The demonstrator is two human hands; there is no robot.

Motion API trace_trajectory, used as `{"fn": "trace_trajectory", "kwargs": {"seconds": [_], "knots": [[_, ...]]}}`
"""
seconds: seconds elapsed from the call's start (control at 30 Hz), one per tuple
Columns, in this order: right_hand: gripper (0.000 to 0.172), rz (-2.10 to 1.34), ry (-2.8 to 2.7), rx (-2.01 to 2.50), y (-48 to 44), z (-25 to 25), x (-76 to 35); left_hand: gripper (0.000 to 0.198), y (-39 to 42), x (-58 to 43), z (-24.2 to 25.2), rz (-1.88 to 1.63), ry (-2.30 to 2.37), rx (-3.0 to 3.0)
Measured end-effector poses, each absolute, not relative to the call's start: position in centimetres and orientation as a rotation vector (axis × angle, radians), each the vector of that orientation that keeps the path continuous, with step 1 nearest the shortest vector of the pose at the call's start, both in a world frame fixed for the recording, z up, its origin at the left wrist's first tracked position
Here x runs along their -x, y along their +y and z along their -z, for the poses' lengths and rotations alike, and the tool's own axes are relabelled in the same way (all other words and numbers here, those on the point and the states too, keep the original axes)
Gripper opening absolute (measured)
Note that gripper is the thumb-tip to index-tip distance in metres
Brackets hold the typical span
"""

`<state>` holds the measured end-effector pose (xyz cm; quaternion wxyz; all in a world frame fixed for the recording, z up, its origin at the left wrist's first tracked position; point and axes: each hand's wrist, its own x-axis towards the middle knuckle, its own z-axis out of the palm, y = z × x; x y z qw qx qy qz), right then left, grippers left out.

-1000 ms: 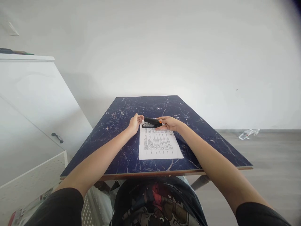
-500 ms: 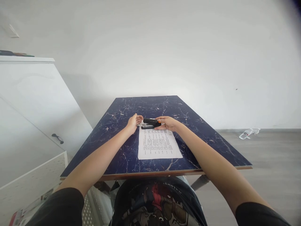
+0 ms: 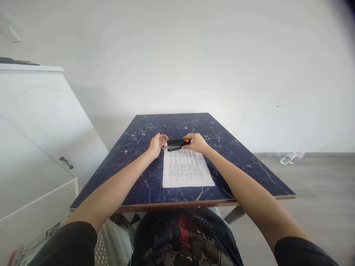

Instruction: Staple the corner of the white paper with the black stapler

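Head view: one black stapler [image 3: 174,142] with orange button, located above the far end of the printed paper [image 3: 188,171], contact with the sheet unclear; right hand [image 3: 196,143], clasped on the stapler's rear; left hand [image 3: 156,143], fingers extended, clamped on nothing visible, beside a metal strip [image 3: 165,147] jutting from the stapler's front, touch impossible to tell; blue marbled table [image 3: 172,123], beneath all; step in hand, as judged: tending the strip; next move calls for a steady right grip and careful left-hand alignment

Short black sleeves [image 3: 66,245], dark shirt [image 3: 222,236] with red-and-brown print [image 3: 183,232], pale lettering [image 3: 203,218].
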<state>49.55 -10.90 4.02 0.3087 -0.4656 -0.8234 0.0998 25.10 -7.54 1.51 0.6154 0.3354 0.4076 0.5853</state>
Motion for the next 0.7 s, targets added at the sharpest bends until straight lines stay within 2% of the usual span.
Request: {"fn": "trace_trajectory", "kwargs": {"seconds": [0.23,0.5,0.7], "knots": [[0.024,0.127,-2.028,1.016,-12.6,-5.0,-48.9,0.043,-8.0,-25.1,-2.2,-1.257,0.765,-0.573],[0.031,0.479,-2.377,0.816,-12.9,-4.3,-48.6,0.036,-7.9,-25.3,-1.7,-1.194,0.767,-0.609],[0.033,0.592,-2.326,0.811,-13.0,-4.2,-48.3,0.024,-7.4,-25.8,-1.3,-1.307,0.783,-0.67]]}}
